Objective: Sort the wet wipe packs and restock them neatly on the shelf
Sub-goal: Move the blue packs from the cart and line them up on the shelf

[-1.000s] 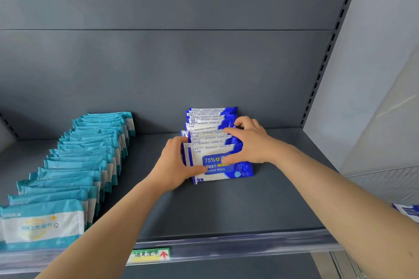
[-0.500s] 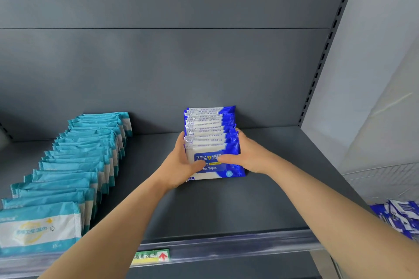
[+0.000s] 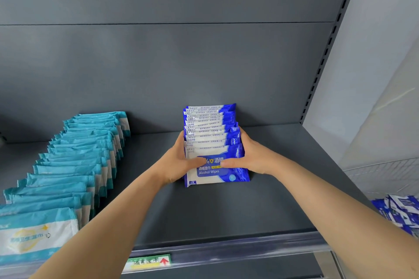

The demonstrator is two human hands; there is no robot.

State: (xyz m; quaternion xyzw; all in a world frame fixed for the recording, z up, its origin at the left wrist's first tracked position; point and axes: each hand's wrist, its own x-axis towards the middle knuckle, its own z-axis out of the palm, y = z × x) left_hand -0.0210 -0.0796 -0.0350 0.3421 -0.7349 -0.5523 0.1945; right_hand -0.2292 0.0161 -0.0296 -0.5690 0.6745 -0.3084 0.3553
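Item: one row of glossy blue-and-white plastic alcohol wipe packs (image 3: 210,140), standing on edge one behind another, right of centre on the dark grey metal shelf (image 3: 226,208). Handling: both my arms reach forward. My left hand (image 3: 179,163) cups the row's left flank and my right hand (image 3: 251,156) cups its right flank, each thumb laid across the front pack's face, so the row is clasped between them. Also listed: a row of teal-and-white plastic wipe packs (image 3: 74,161) well apart to the left on the same shelf, and loose blue-and-white packs (image 3: 399,210) at lower right, off the shelf.
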